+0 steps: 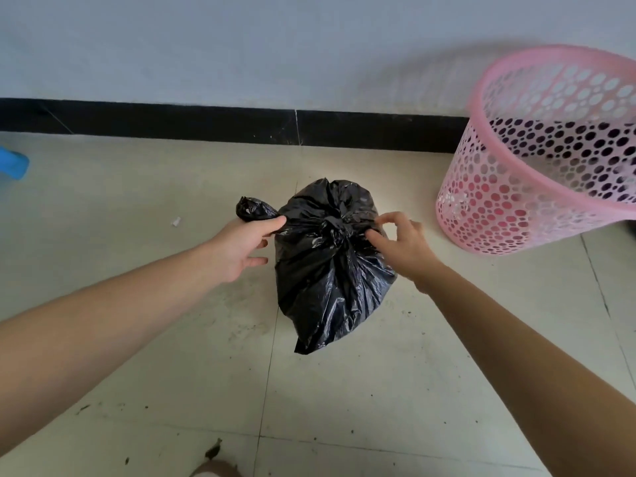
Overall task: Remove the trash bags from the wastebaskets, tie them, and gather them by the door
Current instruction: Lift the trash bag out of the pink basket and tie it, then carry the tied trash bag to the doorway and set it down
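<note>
One black trash bag (330,270), one pink wastebasket (537,160), two hands, left (241,249) and right (402,246), one blue object (12,163)

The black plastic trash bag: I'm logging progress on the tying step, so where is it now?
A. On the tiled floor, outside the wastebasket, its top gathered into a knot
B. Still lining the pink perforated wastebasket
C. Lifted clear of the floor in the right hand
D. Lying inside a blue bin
A: the black plastic trash bag sits on the tiled floor beside the pink perforated wastebasket, knotted at the top, with the left hand gripping one tail.
</note>
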### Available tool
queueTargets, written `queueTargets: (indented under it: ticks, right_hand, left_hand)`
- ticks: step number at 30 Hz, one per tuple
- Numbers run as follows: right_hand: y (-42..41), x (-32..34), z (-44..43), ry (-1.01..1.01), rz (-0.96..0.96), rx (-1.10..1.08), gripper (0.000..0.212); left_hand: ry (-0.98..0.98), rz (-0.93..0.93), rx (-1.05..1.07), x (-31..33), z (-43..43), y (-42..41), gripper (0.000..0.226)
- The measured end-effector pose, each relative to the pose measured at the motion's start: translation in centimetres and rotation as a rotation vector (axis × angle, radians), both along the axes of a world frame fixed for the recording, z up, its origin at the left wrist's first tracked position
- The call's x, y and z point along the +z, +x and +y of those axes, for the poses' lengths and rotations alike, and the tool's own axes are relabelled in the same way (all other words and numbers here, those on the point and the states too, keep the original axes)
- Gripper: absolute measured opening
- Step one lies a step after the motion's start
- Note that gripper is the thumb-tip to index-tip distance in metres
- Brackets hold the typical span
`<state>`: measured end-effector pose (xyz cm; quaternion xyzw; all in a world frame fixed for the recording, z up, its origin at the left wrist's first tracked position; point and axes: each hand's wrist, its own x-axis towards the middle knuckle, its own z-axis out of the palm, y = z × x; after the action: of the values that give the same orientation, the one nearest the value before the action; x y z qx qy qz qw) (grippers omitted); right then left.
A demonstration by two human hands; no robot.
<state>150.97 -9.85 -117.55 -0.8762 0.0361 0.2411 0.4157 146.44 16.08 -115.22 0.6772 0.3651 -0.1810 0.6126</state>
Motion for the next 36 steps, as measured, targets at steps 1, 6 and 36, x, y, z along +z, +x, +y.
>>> queueTargets:
  ticks: [1,6,36]
  right_hand:
    - [-0.1,-0.4,0.0,0.061,0.079,-0.072,0.052]
    - [0.6,-2.2,0.3,0.288,0.261,-0.270,0.082]
    - [1.7,87.2,16.6,0.597,0.006,0.181,0.027]
  left_hand:
    - [0.026,0.039,-0.001,-0.3,-0.3,-0.1,0.056]
    - [-0.030,0.061,0.016,-1.3,-3.1,-0.2,0.030]
    - [0.025,-0.659,0.610,82.7,8.9,-9.1,0.024]
